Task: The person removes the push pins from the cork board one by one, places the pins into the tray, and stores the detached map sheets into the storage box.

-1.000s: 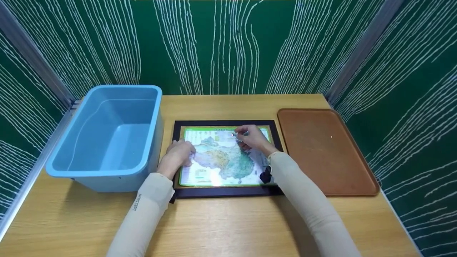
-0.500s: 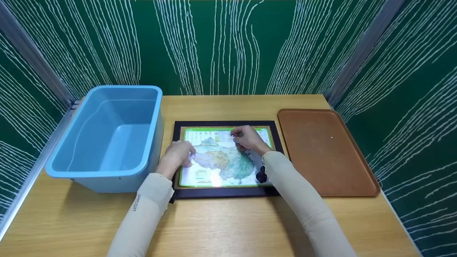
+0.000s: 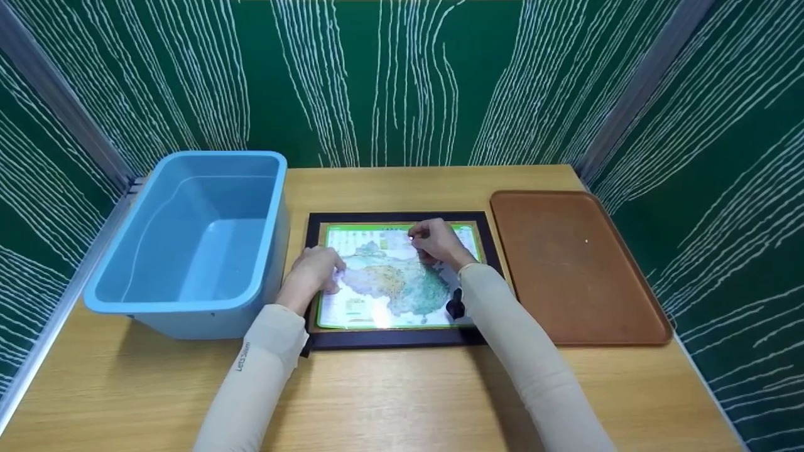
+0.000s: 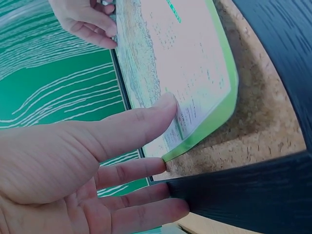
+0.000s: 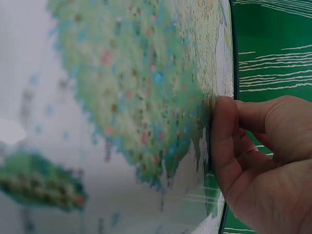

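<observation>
A laminated map [image 3: 389,276] with a green border lies on a dark-framed cork board [image 3: 402,339]. My left hand [image 3: 313,271] is at the board's left side. In the left wrist view its thumb [image 4: 151,117] presses on the map near a corner, while its fairly straight fingers [image 4: 146,214] reach the map's edge and the board's frame. Near the top of the map, my right hand [image 3: 438,242] pinches a tiny pin-like piece [image 3: 411,238] with a bright spot, mostly hidden by the fingers. The right wrist view shows its thumb and forefinger together against the map.
A deep blue tub [image 3: 270,251] stands left of the board. On the right lies a brown tray [image 3: 565,282] with a tiny white speck [image 3: 586,241] on it. Green panels with white lines enclose the wooden table [image 3: 389,395] at the back and sides.
My right wrist and forearm have swung slightly left, while its fingertips stay near the same spot on the map. The left hand holds its place.
</observation>
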`<state>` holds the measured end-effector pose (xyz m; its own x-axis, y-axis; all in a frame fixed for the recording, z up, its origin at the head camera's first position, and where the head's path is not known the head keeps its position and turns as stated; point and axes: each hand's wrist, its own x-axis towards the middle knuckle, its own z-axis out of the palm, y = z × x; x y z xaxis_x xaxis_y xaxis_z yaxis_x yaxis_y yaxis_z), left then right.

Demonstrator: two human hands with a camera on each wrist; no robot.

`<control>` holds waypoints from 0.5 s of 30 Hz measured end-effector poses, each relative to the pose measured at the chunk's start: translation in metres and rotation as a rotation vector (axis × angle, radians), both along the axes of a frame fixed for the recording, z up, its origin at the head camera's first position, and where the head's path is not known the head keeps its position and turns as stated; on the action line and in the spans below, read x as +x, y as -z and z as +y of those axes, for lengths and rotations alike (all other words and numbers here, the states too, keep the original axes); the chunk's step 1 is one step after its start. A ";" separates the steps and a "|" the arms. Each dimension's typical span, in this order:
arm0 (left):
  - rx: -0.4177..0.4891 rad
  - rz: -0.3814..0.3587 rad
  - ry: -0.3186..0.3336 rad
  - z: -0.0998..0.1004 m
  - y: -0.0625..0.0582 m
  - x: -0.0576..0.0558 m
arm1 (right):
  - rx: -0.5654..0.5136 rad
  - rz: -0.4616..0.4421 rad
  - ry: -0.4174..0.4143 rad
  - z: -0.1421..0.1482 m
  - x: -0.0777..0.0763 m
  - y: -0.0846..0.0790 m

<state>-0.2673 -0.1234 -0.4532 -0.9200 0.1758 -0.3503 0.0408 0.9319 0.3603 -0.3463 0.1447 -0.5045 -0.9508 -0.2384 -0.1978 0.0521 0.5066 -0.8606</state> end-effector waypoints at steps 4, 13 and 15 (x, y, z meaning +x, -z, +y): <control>-0.024 0.021 0.015 -0.001 0.001 0.000 | -0.029 -0.018 0.005 0.000 0.003 -0.002; -0.022 0.021 0.018 0.001 -0.001 0.000 | -0.018 -0.034 0.043 -0.003 0.004 -0.004; -0.018 0.024 0.020 0.001 0.000 0.000 | -0.004 -0.028 0.039 -0.003 0.004 -0.004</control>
<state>-0.2671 -0.1229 -0.4531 -0.9247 0.1877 -0.3311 0.0677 0.9372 0.3420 -0.3422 0.1412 -0.5007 -0.9537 -0.2017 -0.2232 0.0956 0.5003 -0.8606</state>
